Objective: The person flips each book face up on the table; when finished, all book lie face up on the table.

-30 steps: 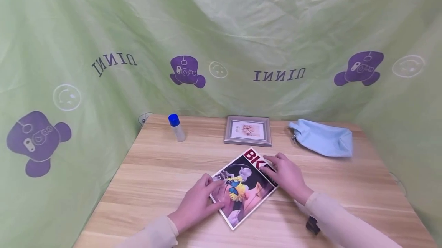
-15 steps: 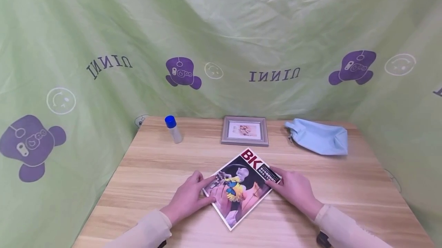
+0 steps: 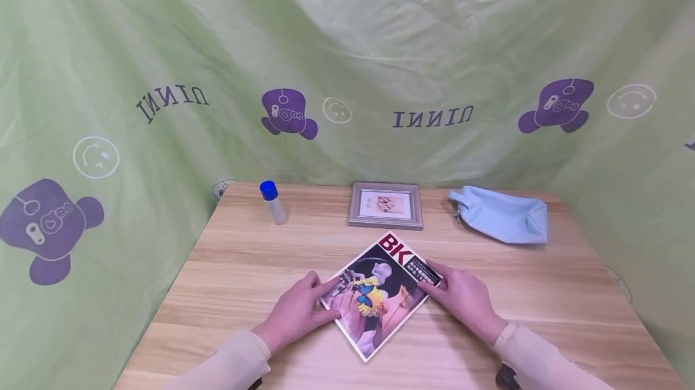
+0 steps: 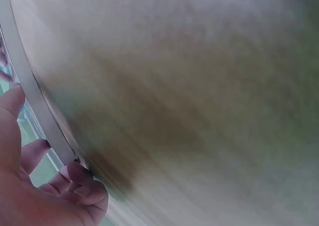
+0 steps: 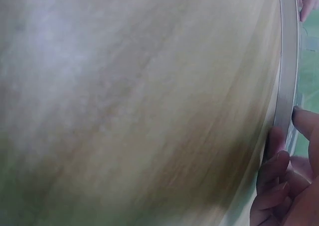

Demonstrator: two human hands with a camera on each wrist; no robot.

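Observation:
A book (image 3: 380, 311) with "BK" in red and a blue butterfly on a yellow flower lies turned cornerwise before me, cover up. My left hand (image 3: 295, 311) grips its left corner, thumb and index finger on the cover's edge. At the right corner my right hand (image 3: 467, 299) holds it the same way, beside the black text box. In the left wrist view the book's pale page edge (image 4: 37, 96) runs past the fingers of my left hand (image 4: 45, 196). My right hand's curled fingers (image 5: 271, 173) meet the edge in the right wrist view.
On the wooden table (image 3: 233, 281) a blue-capped bottle (image 3: 274, 204) stands at the back left. A silver picture frame (image 3: 355, 206) lies behind the book. To its right is a light blue pouch (image 3: 502, 216). A green curtain (image 3: 347, 34) surrounds the table.
My right hand has slid from the book's upper right edge down to its right corner, uncovering the black text box. My left hand has shifted slightly left. In the last half second both hardly move.

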